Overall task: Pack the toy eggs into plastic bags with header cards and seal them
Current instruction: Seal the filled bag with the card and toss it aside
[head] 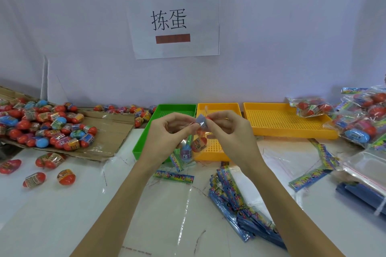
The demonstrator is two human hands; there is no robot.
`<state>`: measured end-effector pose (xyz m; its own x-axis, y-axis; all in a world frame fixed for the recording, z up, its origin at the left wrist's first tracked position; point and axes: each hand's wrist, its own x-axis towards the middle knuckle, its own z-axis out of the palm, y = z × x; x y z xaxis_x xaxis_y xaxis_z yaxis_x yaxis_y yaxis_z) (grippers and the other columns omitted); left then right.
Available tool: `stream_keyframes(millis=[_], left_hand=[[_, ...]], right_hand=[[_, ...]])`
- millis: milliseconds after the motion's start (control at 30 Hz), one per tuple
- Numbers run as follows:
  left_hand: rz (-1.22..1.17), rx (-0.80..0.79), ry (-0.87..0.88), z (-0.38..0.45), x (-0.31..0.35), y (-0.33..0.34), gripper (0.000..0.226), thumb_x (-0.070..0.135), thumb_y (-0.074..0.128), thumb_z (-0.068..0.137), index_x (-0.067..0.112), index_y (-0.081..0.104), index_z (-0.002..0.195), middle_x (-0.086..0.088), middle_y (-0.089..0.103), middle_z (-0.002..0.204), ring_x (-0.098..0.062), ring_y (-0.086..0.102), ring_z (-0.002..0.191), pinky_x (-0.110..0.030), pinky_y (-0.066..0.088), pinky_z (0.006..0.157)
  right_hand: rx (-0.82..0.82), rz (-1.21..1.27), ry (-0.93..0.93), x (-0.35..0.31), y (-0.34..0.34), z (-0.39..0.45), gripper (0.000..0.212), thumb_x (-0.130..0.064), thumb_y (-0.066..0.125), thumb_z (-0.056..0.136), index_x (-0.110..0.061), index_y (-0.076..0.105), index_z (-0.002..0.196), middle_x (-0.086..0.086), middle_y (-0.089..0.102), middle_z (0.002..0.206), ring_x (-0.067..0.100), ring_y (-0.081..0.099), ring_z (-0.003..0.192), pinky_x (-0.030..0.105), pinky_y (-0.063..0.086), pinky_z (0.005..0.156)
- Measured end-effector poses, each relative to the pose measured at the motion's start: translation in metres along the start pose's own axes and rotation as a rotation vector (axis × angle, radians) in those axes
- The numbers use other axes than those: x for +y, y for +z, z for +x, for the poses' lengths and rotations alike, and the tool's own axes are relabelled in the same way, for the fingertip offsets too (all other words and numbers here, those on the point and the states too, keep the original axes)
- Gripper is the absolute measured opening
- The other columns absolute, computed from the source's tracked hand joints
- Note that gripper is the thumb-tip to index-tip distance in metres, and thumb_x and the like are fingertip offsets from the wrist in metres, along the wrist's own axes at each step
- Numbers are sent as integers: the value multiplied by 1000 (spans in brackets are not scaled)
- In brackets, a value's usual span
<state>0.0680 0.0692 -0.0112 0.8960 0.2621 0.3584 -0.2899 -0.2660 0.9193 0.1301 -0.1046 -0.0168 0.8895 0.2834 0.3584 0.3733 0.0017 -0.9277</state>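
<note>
Both hands are raised over the trays at the centre. My left hand [167, 131] and my right hand [227, 131] pinch the top of a clear plastic bag [193, 148] between them, at a folded blue header card [201, 122]. The bag hangs down with toy eggs inside, a red one [199, 144] and a blue one [186, 152]. A pile of loose red and blue toy eggs [48, 125] lies on flattened cardboard at the left. A stack of header cards [236, 200] lies on the table below my right forearm.
A green tray [146, 142] and two yellow trays [282, 121] stand behind the hands. Packed bags [363, 119] pile up at the right. Empty clear bags [365, 167] and loose cards [173, 176] lie on the white table. A few stray eggs [65, 176] sit at the front left.
</note>
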Motion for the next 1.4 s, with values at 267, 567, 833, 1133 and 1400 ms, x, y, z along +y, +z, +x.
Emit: stream_keyframes(millis=[267,567,833,1133,1400], left_hand=[[7,20,-66,0,-4,3,15,26,86,82,17,81,93,-1,81,88,-12,77,82,-15,54,61],[-573,217,-348,5,0,3,31,27,87,66,19,79,95,-5,80,103,-12,76,88,-24,59,63],[-419,120,-259,0,7,13,51,42,86,72,11,75,111,-6,80,107,-17,77,95,-21,59,70],[-499,133,-372,2,-2,9,19,26,83,78,14,74,89,-6,80,101,-10,70,82,-21,57,68],[-483,12,-337,3,-4,6,16,28,84,75,16,73,81,-10,79,105,-14,74,84,-25,61,76]], right_hand=[[-183,-205,-15,2,-1,0,29,-25,53,107,-13,78,116,-1,76,106,4,70,96,26,59,88],[9,-137,102,-4,-7,3,50,-55,69,89,-26,63,130,-9,70,114,4,67,104,20,57,82],[34,99,112,0,-7,3,14,-25,71,97,-14,80,96,0,79,88,15,76,89,33,64,77],[43,-54,119,-1,-11,5,22,-19,63,102,-23,79,87,-3,77,84,18,73,91,45,63,85],[78,27,198,-1,-16,6,15,-24,70,98,-19,80,87,-1,77,85,19,74,88,38,64,83]])
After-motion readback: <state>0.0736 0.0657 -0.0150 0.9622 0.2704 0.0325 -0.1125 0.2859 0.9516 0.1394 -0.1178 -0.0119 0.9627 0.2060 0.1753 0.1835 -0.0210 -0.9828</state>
